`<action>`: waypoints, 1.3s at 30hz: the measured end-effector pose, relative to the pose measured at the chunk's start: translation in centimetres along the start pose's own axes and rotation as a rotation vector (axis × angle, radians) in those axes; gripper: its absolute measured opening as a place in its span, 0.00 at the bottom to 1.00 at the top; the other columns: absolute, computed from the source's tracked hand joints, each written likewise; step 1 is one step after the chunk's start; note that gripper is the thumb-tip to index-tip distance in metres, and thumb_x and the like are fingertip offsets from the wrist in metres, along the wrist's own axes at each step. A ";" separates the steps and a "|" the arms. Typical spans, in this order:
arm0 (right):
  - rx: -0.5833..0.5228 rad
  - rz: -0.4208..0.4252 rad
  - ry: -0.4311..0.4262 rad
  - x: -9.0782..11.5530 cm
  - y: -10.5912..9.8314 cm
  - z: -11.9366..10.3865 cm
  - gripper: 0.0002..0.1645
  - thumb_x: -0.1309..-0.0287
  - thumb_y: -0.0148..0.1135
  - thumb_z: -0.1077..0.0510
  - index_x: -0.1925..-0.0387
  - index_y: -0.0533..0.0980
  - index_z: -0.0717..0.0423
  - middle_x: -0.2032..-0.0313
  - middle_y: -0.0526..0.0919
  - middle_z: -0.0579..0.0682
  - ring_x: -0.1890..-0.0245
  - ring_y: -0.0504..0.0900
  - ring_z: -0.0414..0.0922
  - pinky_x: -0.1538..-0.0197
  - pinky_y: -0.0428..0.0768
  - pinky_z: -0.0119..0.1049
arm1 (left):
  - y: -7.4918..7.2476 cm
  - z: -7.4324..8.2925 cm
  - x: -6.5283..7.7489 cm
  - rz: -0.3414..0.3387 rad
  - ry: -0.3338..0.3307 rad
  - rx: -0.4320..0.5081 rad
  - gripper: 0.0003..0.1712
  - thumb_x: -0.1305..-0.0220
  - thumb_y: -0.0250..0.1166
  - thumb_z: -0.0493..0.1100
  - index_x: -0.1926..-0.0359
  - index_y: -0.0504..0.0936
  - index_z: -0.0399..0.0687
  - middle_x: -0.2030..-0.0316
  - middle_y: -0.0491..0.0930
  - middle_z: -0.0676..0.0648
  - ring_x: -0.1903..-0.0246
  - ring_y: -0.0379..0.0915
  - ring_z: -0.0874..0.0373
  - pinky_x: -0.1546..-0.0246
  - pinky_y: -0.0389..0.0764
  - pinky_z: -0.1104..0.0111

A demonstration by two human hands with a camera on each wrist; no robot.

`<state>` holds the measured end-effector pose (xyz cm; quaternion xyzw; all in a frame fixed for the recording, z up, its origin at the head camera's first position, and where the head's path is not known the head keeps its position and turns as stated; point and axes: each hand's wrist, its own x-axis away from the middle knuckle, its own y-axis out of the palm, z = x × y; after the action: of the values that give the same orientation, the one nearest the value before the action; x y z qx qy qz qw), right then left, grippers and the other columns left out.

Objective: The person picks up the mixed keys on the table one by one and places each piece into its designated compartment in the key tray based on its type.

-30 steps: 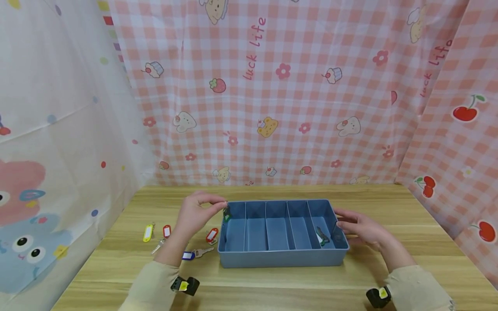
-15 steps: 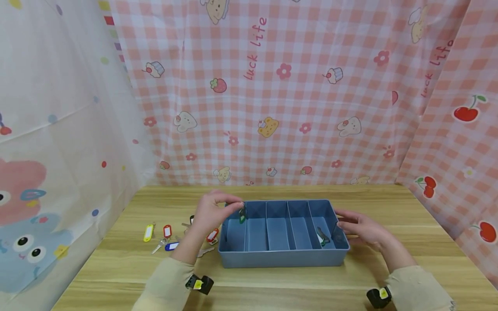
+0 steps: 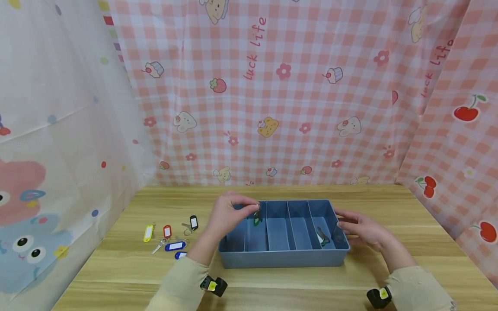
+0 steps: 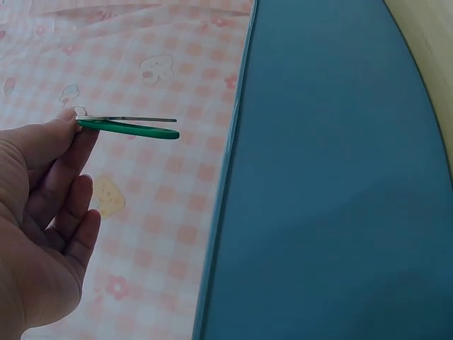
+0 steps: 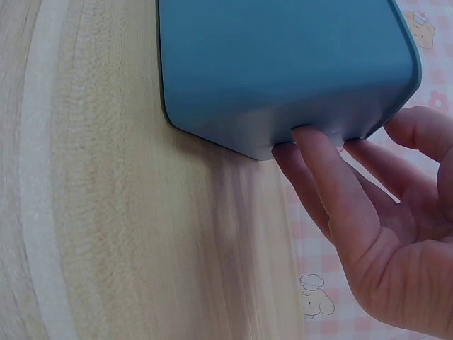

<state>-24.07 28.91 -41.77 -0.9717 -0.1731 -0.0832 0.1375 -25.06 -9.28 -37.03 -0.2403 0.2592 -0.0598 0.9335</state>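
By its ring, my left hand pinches a key with a green key tag between thumb and forefinger. The key and tag hang above the second compartment from the left of a blue-grey divided box. Another green-tagged key lies in the rightmost compartment. On the box's right end, my right hand rests its fingertips against the outer wall, with fingers fairly straight in the right wrist view.
Left of the box lie keys with a yellow tag, a red tag, a black tag and a blue tag. A second blue tag is partly behind the left forearm. Patterned cloth hangs behind the wooden table.
My left hand has moved right with the green-tagged key, from the box's left edge to over the second compartment. The right hand and the box have stayed put.
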 end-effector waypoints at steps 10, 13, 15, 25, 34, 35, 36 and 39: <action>-0.003 0.008 0.014 0.0 0.0 0.0 0.39 0.28 0.55 0.58 0.26 0.50 0.68 0.35 0.63 0.75 0.45 0.77 0.58 0.48 0.79 0.55 | 1.8 0.8 -0.3 -0.048 0.049 -0.018 0.04 0.41 0.74 0.44 0.64 0.92 0.53 0.69 0.84 0.59 0.63 0.74 0.61 0.64 0.77 0.64; 0.002 0.011 0.014 0.0 0.0 0.0 0.39 0.28 0.55 0.58 0.26 0.50 0.68 0.35 0.62 0.75 0.45 0.77 0.58 0.48 0.79 0.55 | 2.3 1.0 -0.3 -0.057 0.045 -0.012 0.04 0.41 0.74 0.44 0.64 0.92 0.54 0.70 0.83 0.60 0.64 0.73 0.62 0.64 0.76 0.65; 0.006 0.015 0.016 0.1 0.0 0.0 0.39 0.28 0.56 0.57 0.26 0.50 0.68 0.34 0.62 0.75 0.44 0.77 0.59 0.47 0.79 0.56 | 2.7 1.2 -0.4 -0.067 0.051 -0.005 0.04 0.41 0.74 0.44 0.64 0.92 0.53 0.70 0.84 0.60 0.64 0.72 0.62 0.64 0.76 0.65; -0.005 0.009 0.014 0.0 0.0 0.0 0.39 0.28 0.56 0.58 0.26 0.50 0.68 0.34 0.62 0.75 0.45 0.77 0.58 0.48 0.79 0.55 | 4.5 2.1 -0.8 -0.122 0.040 0.006 0.05 0.40 0.73 0.45 0.63 0.92 0.53 0.69 0.83 0.60 0.63 0.72 0.62 0.64 0.77 0.67; 0.002 0.017 0.022 0.1 0.0 0.0 0.39 0.28 0.56 0.57 0.26 0.50 0.67 0.33 0.61 0.75 0.44 0.76 0.60 0.47 0.79 0.56 | 6.3 2.6 -1.2 -0.157 0.047 -0.001 0.03 0.39 0.72 0.45 0.65 0.92 0.54 0.70 0.82 0.61 0.64 0.71 0.63 0.65 0.75 0.68; 0.004 0.017 0.021 0.1 0.0 0.0 0.40 0.28 0.56 0.57 0.26 0.50 0.67 0.33 0.61 0.75 0.44 0.76 0.60 0.47 0.79 0.56 | 6.4 2.7 -1.2 -0.161 0.051 0.005 0.03 0.39 0.72 0.45 0.65 0.92 0.54 0.70 0.82 0.61 0.64 0.71 0.63 0.65 0.75 0.68; 0.004 0.018 0.021 0.1 0.0 0.0 0.40 0.29 0.56 0.57 0.26 0.51 0.67 0.34 0.61 0.75 0.44 0.76 0.60 0.48 0.79 0.56 | 6.6 2.8 -1.3 -0.165 0.056 0.011 0.03 0.39 0.72 0.44 0.65 0.92 0.54 0.70 0.82 0.61 0.64 0.71 0.64 0.65 0.75 0.68; 0.001 0.017 0.019 0.1 0.0 0.0 0.40 0.29 0.56 0.57 0.26 0.50 0.68 0.34 0.61 0.75 0.45 0.77 0.59 0.48 0.79 0.55 | 7.1 3.1 -1.3 -0.177 0.055 0.024 0.04 0.39 0.72 0.45 0.65 0.92 0.54 0.71 0.82 0.61 0.64 0.71 0.64 0.66 0.75 0.69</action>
<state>-23.97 28.94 -41.72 -0.9723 -0.1636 -0.0911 0.1403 -24.71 -1.49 -37.49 -0.2493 0.2616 -0.1517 0.9200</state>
